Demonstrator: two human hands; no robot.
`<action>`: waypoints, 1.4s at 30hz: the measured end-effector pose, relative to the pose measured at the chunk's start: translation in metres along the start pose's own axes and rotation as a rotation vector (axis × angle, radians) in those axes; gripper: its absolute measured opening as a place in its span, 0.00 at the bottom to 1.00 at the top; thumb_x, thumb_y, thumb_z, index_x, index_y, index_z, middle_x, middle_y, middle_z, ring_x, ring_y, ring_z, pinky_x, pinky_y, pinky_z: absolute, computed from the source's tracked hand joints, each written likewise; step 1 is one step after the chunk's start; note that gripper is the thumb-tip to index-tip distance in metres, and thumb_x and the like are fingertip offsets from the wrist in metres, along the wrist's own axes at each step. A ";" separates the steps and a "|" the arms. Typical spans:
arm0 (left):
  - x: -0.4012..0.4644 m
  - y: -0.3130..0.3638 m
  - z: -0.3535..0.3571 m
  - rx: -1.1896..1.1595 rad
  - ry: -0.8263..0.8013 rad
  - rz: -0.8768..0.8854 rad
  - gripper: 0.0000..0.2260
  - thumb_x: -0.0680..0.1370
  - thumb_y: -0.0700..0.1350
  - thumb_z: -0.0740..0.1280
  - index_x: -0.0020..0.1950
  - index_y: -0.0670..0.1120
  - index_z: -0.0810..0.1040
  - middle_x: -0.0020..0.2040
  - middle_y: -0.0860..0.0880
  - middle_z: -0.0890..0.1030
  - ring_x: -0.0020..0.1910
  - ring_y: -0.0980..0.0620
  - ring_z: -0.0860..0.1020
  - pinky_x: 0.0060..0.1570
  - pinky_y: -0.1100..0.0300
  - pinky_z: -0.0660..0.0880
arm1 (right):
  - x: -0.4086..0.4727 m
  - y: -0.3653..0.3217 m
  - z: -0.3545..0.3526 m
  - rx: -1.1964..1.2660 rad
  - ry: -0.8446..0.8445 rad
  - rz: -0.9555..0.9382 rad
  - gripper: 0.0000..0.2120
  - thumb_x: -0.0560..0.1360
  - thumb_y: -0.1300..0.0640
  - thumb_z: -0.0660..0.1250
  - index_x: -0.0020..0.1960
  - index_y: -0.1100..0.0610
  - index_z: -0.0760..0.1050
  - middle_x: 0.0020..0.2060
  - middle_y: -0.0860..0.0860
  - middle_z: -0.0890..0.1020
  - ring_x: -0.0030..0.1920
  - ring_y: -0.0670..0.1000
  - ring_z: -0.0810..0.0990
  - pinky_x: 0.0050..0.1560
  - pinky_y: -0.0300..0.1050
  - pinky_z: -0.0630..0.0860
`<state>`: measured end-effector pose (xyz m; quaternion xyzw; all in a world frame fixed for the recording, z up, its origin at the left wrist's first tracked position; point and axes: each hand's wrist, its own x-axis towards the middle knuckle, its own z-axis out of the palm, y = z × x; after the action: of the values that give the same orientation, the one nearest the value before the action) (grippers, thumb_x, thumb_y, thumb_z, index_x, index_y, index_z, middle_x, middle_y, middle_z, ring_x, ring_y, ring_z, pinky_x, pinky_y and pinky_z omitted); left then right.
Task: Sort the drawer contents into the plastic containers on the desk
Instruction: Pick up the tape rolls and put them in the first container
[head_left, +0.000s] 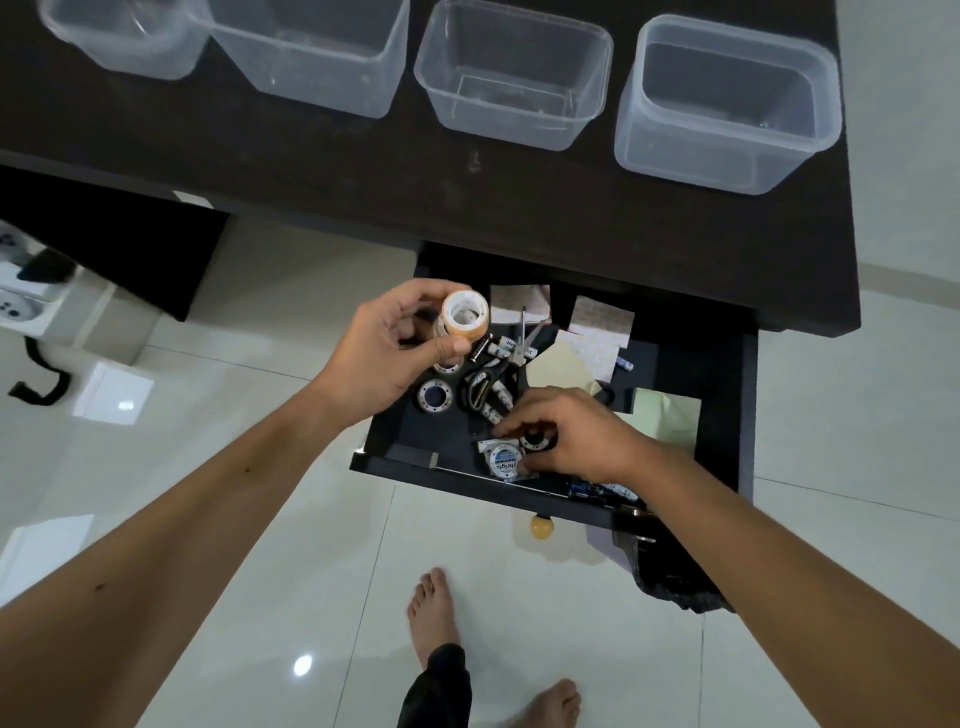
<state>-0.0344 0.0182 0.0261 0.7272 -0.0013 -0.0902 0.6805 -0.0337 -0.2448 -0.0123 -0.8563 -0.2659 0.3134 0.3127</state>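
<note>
Left grip (384, 353) pinches a stack of tape rolls (462, 325) above the open drawer (727, 415); right grip (576, 436) pinches a black-cored tape roll (535, 441) near the drawer's front edge.

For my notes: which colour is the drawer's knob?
Yellowish orange; the knob shows in the head view.

We have one view, worn on the head, looking steeply down from above the open drawer (717, 374). Beyond the drawer, toward the top edge, lies the desk (311, 156); nearer us, the floor. The drawer sits close, near centre; wide-angle bending shows at the edges.
</note>
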 end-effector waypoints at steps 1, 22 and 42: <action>-0.001 0.001 -0.003 -0.010 0.016 0.002 0.21 0.75 0.39 0.78 0.63 0.55 0.81 0.60 0.46 0.85 0.57 0.37 0.84 0.56 0.36 0.83 | 0.002 0.000 0.002 -0.083 -0.027 -0.016 0.25 0.68 0.51 0.83 0.63 0.44 0.84 0.52 0.42 0.80 0.53 0.46 0.77 0.54 0.43 0.74; -0.022 0.000 -0.034 -0.095 0.198 -0.034 0.18 0.75 0.37 0.76 0.63 0.49 0.80 0.62 0.45 0.84 0.54 0.37 0.83 0.54 0.42 0.85 | 0.054 -0.039 0.011 0.315 0.258 0.014 0.09 0.72 0.59 0.81 0.50 0.52 0.87 0.39 0.47 0.86 0.33 0.39 0.75 0.39 0.32 0.72; -0.021 -0.006 -0.042 -0.054 0.162 -0.020 0.19 0.76 0.37 0.77 0.64 0.53 0.81 0.60 0.49 0.84 0.51 0.39 0.82 0.55 0.38 0.84 | 0.084 -0.040 0.025 -0.219 0.163 -0.094 0.29 0.66 0.48 0.84 0.64 0.51 0.81 0.58 0.49 0.73 0.59 0.53 0.73 0.58 0.48 0.74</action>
<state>-0.0498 0.0626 0.0254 0.7136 0.0635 -0.0381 0.6966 -0.0057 -0.1543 -0.0303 -0.8946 -0.3120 0.1968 0.2523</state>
